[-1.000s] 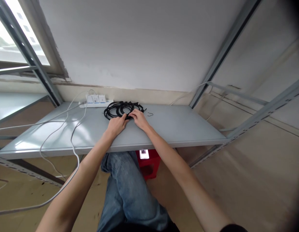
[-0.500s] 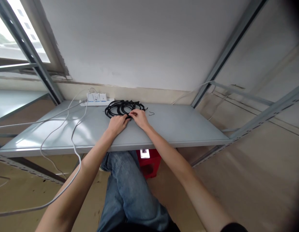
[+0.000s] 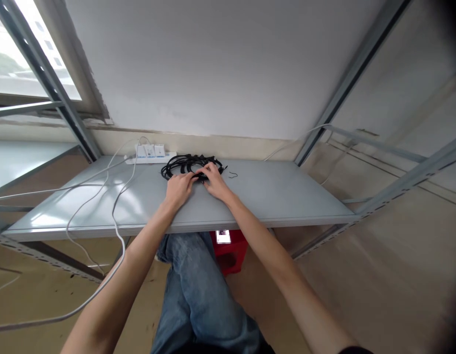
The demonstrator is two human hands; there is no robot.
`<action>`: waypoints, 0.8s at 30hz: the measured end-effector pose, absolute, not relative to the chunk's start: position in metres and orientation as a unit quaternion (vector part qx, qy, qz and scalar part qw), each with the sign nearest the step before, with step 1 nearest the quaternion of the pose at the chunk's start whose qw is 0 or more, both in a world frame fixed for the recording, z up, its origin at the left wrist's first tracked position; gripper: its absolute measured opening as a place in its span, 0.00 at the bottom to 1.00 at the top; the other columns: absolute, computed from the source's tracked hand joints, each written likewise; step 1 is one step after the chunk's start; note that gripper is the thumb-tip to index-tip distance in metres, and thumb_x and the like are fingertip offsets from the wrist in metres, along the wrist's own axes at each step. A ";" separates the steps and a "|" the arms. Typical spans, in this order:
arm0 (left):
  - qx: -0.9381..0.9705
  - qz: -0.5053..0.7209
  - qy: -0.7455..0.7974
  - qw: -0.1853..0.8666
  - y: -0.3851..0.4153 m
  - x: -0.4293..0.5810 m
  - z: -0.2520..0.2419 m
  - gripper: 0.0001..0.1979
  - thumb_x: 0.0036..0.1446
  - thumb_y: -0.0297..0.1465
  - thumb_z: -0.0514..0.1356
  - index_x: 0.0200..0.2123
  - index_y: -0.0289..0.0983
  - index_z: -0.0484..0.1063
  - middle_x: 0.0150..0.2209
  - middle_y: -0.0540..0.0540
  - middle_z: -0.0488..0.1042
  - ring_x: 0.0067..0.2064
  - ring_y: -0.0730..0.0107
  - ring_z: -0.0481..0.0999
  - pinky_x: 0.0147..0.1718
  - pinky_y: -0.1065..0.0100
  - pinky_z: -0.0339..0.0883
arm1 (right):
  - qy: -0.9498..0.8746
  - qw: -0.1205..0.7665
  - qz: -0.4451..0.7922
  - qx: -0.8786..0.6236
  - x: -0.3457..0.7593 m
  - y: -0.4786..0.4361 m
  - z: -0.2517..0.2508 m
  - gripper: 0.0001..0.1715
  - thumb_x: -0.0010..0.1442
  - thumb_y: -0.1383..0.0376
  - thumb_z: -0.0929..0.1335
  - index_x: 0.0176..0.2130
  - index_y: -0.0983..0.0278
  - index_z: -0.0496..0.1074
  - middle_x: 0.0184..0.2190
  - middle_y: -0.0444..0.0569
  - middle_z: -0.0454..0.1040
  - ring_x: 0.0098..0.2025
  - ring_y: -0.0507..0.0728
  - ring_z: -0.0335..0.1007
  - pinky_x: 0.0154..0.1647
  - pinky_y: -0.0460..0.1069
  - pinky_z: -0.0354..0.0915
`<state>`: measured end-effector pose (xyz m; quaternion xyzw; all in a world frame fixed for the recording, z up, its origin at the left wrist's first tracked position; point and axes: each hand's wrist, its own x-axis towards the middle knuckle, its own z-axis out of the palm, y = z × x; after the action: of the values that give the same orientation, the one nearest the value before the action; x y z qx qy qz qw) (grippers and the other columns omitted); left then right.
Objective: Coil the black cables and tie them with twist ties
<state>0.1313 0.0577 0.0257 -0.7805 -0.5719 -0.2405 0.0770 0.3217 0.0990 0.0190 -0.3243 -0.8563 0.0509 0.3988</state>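
Observation:
A coil of black cable (image 3: pixel 183 164) lies on the grey metal shelf (image 3: pixel 272 191) near its back edge. My left hand (image 3: pixel 179 188) and my right hand (image 3: pixel 213 181) meet at the near side of the coil, fingers curled and pinching the cable strands between them. A small black twist tie (image 3: pixel 233 174) lies just right of my right hand.
A white power strip (image 3: pixel 150 153) sits at the back left of the shelf, with white cords (image 3: pixel 115 211) trailing over the front edge to the floor. Grey frame posts stand at both sides. A red stool (image 3: pixel 229 250) shows under the shelf, beside my jeans-clad legs.
Both hands have slid slightly forward onto the coil, and the cable loops are bunched more tightly.

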 end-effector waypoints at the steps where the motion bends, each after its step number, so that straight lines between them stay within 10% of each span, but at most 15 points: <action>1: -0.779 -0.242 -0.573 0.078 0.058 0.131 0.026 0.24 0.75 0.43 0.44 0.56 0.41 0.75 0.49 0.40 0.83 0.50 0.52 0.81 0.49 0.60 0.67 | -0.857 0.401 0.056 -0.317 0.321 0.098 0.019 0.28 0.59 0.78 0.66 0.57 0.60 0.75 0.49 0.53 0.66 0.55 0.61 0.66 0.61 0.56 0.65; 24: -0.801 -0.245 -0.546 -0.008 0.065 0.126 0.019 0.21 0.72 0.41 0.52 0.61 0.47 0.75 0.53 0.43 0.83 0.55 0.51 0.80 0.47 0.62 0.70 | -0.796 0.499 0.107 -0.326 0.313 0.092 0.017 0.14 0.70 0.56 0.70 0.39 0.59 0.83 0.39 0.51 0.78 0.41 0.58 0.75 0.43 0.52 0.71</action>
<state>0.1259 0.0651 0.0192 -0.8008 -0.5464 -0.2450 -0.0083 0.3127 0.0922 0.0171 -0.3262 -0.7956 0.1066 0.4993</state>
